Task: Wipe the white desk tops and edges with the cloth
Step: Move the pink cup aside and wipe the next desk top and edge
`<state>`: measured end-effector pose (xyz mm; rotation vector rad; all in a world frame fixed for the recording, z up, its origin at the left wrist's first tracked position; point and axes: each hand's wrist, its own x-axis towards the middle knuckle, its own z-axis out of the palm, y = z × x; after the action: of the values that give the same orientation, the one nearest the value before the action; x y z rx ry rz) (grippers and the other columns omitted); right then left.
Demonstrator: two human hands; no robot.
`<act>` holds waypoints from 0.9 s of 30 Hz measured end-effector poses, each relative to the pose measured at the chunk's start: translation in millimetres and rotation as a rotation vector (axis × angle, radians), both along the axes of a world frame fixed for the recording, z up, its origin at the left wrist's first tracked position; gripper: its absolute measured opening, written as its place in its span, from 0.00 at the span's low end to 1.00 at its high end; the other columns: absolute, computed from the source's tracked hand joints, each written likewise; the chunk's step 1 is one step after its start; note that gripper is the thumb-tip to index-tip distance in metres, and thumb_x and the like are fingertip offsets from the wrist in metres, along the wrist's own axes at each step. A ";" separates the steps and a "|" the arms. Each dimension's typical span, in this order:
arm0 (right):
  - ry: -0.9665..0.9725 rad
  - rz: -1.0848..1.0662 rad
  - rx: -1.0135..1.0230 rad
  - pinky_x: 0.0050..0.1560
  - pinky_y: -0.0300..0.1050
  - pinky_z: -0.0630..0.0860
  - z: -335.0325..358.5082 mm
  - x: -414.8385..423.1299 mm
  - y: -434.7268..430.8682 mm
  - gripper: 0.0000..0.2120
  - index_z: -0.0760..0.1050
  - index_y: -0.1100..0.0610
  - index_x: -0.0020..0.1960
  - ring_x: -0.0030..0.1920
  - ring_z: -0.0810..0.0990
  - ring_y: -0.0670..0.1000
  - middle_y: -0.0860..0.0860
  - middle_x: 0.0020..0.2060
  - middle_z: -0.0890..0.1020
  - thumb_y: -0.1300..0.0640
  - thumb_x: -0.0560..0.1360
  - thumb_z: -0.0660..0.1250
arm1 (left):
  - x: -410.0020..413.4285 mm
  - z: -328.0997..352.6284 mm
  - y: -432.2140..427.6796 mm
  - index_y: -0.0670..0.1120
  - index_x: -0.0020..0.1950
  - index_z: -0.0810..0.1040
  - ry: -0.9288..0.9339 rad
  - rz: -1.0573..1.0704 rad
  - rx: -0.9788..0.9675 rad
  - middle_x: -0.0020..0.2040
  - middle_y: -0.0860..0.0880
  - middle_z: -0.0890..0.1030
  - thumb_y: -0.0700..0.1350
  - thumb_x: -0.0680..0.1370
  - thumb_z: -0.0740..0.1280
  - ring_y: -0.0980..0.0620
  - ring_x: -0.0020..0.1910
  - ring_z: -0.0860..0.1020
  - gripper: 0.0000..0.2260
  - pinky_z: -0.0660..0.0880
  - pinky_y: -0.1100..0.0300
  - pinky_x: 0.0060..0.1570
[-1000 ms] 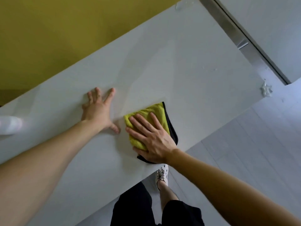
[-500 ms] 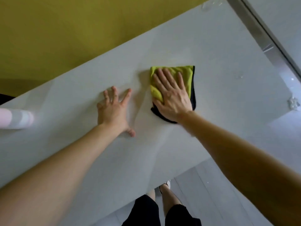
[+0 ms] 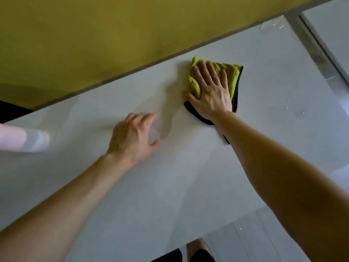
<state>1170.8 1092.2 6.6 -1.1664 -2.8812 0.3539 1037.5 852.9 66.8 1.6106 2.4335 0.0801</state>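
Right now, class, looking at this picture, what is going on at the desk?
A person is wiping the white desk with a yellow-green cloth that has a dark edge. The right hand presses flat on the cloth, close to the desk's far edge by the yellow wall. The left hand, loosely curled, holds nothing, nearer the person. A blurred pale object lies at the left.

No text, label, brand, number or sign can be read anywhere in the view. The white desk (image 3: 188, 176) and the yellow cloth (image 3: 231, 72) are seen to be unmarked. The pink-and-white object (image 3: 24, 139) at the left edge is too blurred for any marking on it to be made out.
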 end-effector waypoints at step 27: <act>0.029 0.368 0.040 0.86 0.64 0.45 3.7 -16.6 -13.8 0.30 0.54 0.44 0.88 0.88 0.48 0.53 0.47 0.88 0.54 0.40 0.88 0.53 | -29.5 -88.1 13.6 0.39 0.86 0.62 0.075 0.134 0.329 0.87 0.41 0.59 0.48 0.85 0.57 0.41 0.88 0.55 0.29 0.55 0.33 0.83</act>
<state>1154.2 1078.4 10.3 -0.6135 -3.0521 0.3105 1007.9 866.6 -21.3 1.5942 2.6966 0.4725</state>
